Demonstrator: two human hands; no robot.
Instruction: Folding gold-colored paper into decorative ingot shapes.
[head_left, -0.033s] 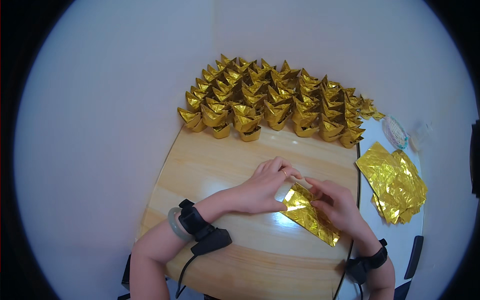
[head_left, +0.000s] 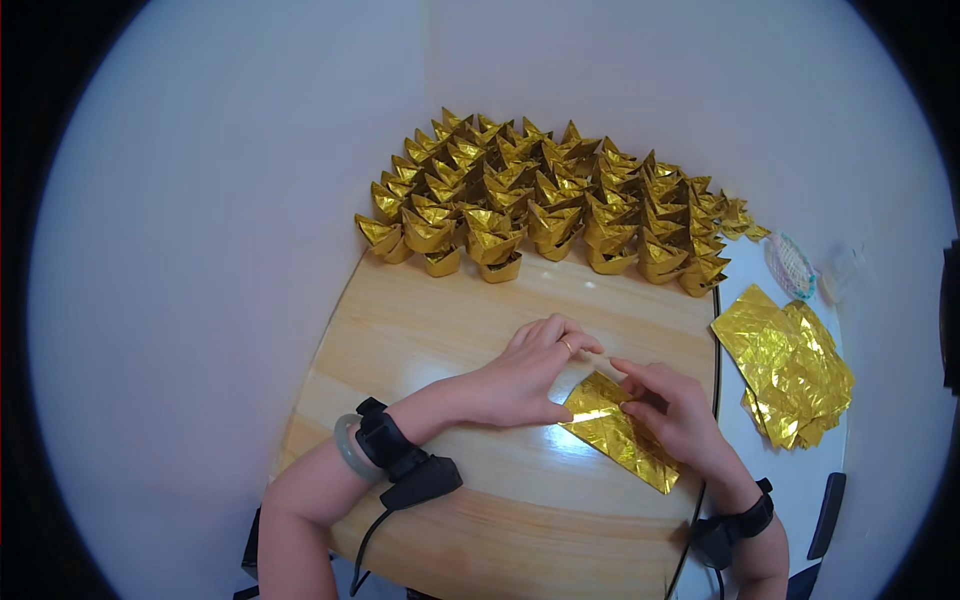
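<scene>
A folded strip of gold foil paper (head_left: 622,440) lies slantwise on the wooden table under my two hands. My left hand (head_left: 535,375) is at its upper left end, thumb stretched to the paper's left corner. The left fingers arch away from the thumb, past the top corner, and nothing is gripped between them. My right hand (head_left: 670,405) is closed at the strip's upper right edge, its thumb on the foil and its index finger pointing toward my left fingertips. Part of the paper is hidden beneath the right fingers.
Rows of gold folded-paper ingots (head_left: 495,235) stand packed along the table's (head_left: 400,320) far side. On the white surface at right lie a stack of gold foil sheets (head_left: 785,360) and a woven basket-like item (head_left: 791,265). Black wrist bands with cables (head_left: 425,482) hang by my forearms.
The foil paper's upper left end has shifted very slightly, and its shine differs a little. Both hands stay almost in the same place.
</scene>
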